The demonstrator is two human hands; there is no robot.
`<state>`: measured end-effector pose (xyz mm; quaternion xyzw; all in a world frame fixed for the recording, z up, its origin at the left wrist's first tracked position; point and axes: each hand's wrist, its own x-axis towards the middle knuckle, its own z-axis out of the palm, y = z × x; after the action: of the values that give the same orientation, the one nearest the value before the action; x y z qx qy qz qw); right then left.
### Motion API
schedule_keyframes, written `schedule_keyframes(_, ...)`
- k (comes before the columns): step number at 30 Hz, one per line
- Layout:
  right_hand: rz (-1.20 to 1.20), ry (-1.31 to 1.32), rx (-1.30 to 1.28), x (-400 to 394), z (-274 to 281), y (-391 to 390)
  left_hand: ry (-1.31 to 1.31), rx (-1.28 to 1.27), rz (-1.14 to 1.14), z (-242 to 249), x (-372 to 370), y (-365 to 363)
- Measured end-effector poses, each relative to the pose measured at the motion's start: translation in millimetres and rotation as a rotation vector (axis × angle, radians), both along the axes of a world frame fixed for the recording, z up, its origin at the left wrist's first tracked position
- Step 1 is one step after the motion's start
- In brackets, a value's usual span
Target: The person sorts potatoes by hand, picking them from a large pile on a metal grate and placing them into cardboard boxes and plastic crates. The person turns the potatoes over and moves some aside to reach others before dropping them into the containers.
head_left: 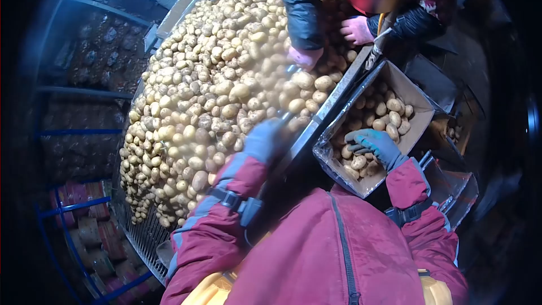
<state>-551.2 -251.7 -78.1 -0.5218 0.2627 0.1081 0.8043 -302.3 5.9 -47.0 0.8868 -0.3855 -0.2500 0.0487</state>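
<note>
A large heap of potatoes [214, 85] covers the slatted sorting table in front of me. At the near right edge of the heap is my left hand [265, 140], in a grey-blue glove. Motion smears its fingers, so I cannot make out their shape or anything in them. My right hand [379, 146], gloved in grey and teal, is over a cardboard box [420, 114] lined with clear plastic and partly filled with potatoes [389, 114]. Its fingers reach out over these potatoes, somewhat apart, with no potato visibly gripped.
Across the heap, a person in a dark jacket works with pink gloves [357, 30] near the potatoes. A metal rail [333, 101] separates the heap from the box. More containers [457, 186] stand at right. Blue metal racks [79, 131] with stacked sacks [84, 197] are at left.
</note>
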Motion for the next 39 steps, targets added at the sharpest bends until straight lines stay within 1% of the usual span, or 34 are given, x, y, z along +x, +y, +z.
schedule_keyframes(1,-0.002,-0.023,0.066,0,-13,4,0.05,0.202,-0.01,3,-13,-15)
schedule_keyframes(3,0.008,-0.003,0.135,4,-23,10,-0.162,-0.01,-0.027,-6,-28,-13)
schedule_keyframes(4,0.01,-0.013,0.142,6,-24,15,-0.16,-0.011,-0.122,4,-28,-17)
schedule_keyframes(5,0.021,-0.017,0.147,9,-24,20,-0.153,0.021,-0.13,-4,-24,-16)
schedule_keyframes(7,0.047,-0.027,0.151,19,-23,28,-0.143,0.08,-0.14,1,-17,-21)
schedule_keyframes(8,0.05,-0.011,0.152,22,-23,32,-0.038,0.085,-0.003,6,-19,-21)
schedule_keyframes(11,0.048,0.114,0.315,37,-16,39,-0.046,-0.369,0.163,-15,-21,-6)
schedule_keyframes(12,0.066,0.141,0.348,44,0,42,0.145,-0.269,0.264,30,-29,-21)
schedule_keyframes(14,0.054,0.061,0.626,49,-21,55,0.321,-0.479,0.133,15,-49,-24)
schedule_keyframes(15,0.051,0.022,0.763,56,-17,61,0.406,-0.587,0.071,14,-54,-24)
schedule_keyframes(16,-0.087,0.111,0.641,61,-6,69,0.393,-0.596,0.039,14,-50,-23)
schedule_keyframes(18,0.002,0.08,0.417,69,5,67,0.369,-0.611,-0.03,21,-34,-25)
schedule_keyframes(19,0.143,0.09,0.39,68,4,58,0.352,-0.537,0.14,34,-20,-23)
schedule_keyframes(20,0.11,0.095,0.418,68,1,56,0.274,-0.588,0.186,5,7,-9)
schedule_keyframes(21,0.074,0.098,0.444,67,-1,55,0.104,-0.567,0.231,11,33,2)
schedule_keyframes(22,0.036,0.1,0.469,66,-2,55,-0.093,-0.672,0.22,13,60,10)
schedule_keyframes(23,0.042,0.072,0.449,65,-3,52,0.515,-0.711,0.698,37,76,10)
schedule_keyframes(24,0.046,0.043,0.429,63,-4,51,-0.277,-0.664,0.365,-6,120,34)
schedule_keyframes(25,0.048,0.016,0.408,61,-4,50,-0.28,-0.516,0.459,4,139,38)
schedule_keyframes(26,0.065,-0.057,0.3,57,-1,52,-0.312,-0.53,0.435,-34,180,55)
schedule_keyframes(27,0.046,-0.034,0.351,58,3,51,-0.4,-0.48,0.377,-42,199,57)
schedule_keyframes(29,0.008,0.015,0.453,58,7,50,-0.25,-0.304,0.342,-65,225,52)
schedule_keyframes(32,-0.023,0.085,0.358,54,8,52,-0.359,-0.071,0.383,-43,201,12)
schedule_keyframes(33,-0.026,0.103,0.339,55,10,55,-0.28,-0.165,0.407,-47,196,11)
schedule_keyframes(35,0.067,-0.108,0.125,58,9,59,-0.128,-0.356,0.45,-59,187,16)
schedule_keyframes(36,0.109,-0.213,0.018,59,8,61,-0.134,-0.47,0.416,-75,190,23)
schedule_keyframes(39,-0.014,0.126,0.305,78,16,60,0.901,-0.918,0.966,-10,163,13)
